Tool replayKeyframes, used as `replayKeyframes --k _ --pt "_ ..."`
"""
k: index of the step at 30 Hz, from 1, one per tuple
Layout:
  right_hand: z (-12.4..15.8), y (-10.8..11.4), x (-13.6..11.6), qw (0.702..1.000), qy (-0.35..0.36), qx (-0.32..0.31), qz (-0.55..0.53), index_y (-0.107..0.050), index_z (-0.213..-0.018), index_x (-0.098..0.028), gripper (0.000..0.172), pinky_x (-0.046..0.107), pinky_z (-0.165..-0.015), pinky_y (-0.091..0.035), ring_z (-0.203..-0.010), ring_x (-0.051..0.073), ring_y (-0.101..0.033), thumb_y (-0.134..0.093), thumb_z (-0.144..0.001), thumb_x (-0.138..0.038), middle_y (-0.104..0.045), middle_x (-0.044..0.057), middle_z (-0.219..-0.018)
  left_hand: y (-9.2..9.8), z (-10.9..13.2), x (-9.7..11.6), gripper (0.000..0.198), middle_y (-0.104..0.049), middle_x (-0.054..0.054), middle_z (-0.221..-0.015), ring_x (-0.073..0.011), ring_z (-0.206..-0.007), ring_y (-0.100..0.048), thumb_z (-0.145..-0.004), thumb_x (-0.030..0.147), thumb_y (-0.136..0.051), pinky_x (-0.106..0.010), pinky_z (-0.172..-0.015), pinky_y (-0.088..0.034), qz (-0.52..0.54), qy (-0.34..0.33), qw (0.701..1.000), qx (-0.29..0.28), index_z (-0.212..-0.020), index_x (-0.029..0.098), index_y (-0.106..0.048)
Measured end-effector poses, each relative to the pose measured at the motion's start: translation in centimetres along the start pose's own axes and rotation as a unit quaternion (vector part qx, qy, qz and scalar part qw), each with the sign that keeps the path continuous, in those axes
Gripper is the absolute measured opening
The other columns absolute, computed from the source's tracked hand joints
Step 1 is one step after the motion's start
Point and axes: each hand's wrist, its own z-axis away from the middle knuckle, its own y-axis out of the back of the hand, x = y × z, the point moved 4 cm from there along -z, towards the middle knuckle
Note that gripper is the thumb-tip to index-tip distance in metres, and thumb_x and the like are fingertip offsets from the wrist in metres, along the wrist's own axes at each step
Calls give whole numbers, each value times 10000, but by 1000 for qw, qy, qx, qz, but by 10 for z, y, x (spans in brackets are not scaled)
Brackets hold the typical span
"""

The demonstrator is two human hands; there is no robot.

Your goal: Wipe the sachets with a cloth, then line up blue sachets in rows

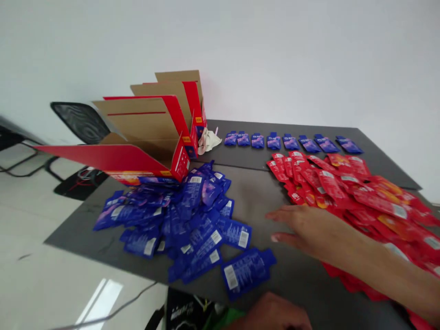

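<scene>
My right hand (294,227) reaches in from the right over the grey table, its fingers stretched out and thumb apart, with nothing in it. It hovers between the pile of red pouches (347,192) and the heap of blue pouches (192,215). My left hand (273,314) is at the bottom edge, partly cut off and blurred, with its fingers hidden. Just beyond it, a single blue pouch (247,271) lies barcode side up near the table's front edge. Along the back of the table runs a row of several blue pouches (274,141).
Several red cardboard boxes (180,160) stand with lids raised at the table's left. Crumpled paper (208,141) lies beside them. A black mesh chair (80,121) is behind the boxes. A dark bag (187,311) is below the front edge, and a cable (129,302) runs over the floor.
</scene>
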Motion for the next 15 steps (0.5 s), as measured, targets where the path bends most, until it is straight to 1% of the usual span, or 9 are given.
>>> replayKeyframes --k 1,3,5,7,9,11,13,15 --pt "-2 -12 -17 1000 3 -25 0 -740 -1326 -345 448 504 -918 -625 -1098 363 -772 -798 -902 -479 -786 76 -1278 -2 -1 -3 362 -503 60 -584 -50 -523 -471 -895 274 -755 -180 -507 -333 -7 -26 999 22 -630 168 -534" --pt "-6 -28 -44 998 8 -58 0 -721 -1343 -320 498 467 -903 -624 -1103 355 -770 -851 -874 -424 -772 79 -1288 -6 -2 -7 364 -475 66 -573 -40 -512 -438 -896 289 -736 -178 -517 -310 -30 -94 994 43 -633 167 -517" --pt "-7 -38 -60 997 14 -71 -1 -687 -1382 -288 590 448 -909 -625 -1117 344 -762 -893 -841 -404 -742 89 -1322 -10 -1 -9 372 -485 61 -580 -44 -525 -450 -921 335 -709 -182 -546 -328 -58 -150 986 44 -645 168 -524" --pt "-4 -46 -63 997 12 -72 1 -646 -1422 -246 726 455 -951 -620 -1157 347 -740 -948 -781 -402 -695 118 -1384 -12 0 -11 393 -506 50 -591 -54 -546 -476 -949 369 -679 -191 -566 -344 -89 -176 980 32 -647 171 -525" --pt "1 -53 -61 998 12 -67 -3 -617 -1442 -211 872 479 -1000 -607 -1203 362 -708 -1006 -690 -420 -654 144 -1422 -14 1 -11 409 -521 43 -599 -63 -563 -497 -966 382 -663 -204 -572 -346 -126 -185 974 15 -643 175 -522" --pt "8 -60 -58 999 16 -48 -13 -603 -1441 -197 943 501 -1033 -594 -1223 367 -684 -1031 -636 -439 -641 149 -1415 -15 1 -11 412 -529 41 -600 -71 -576 -514 -971 379 -664 -217 -580 -349 -157 -185 970 4 -640 176 -524" --pt "14 -65 -56 999 24 -22 -21 -619 -1402 -201 906 509 -1046 -586 -1212 356 -674 -1030 -635 -452 -652 137 -1376 -15 2 -11 402 -556 37 -610 -77 -589 -534 -974 376 -671 -222 -589 -361 -173 -182 968 -5 -649 174 -545" --pt "17 -70 -58 999 30 -5 -22 -650 -1334 -210 804 508 -1034 -587 -1190 345 -666 -1015 -663 -460 -666 125 -1335 -16 2 -12 387 -586 33 -620 -79 -589 -550 -975 372 -680 -219 -584 -370 -179 -175 968 -17 -662 173 -569"
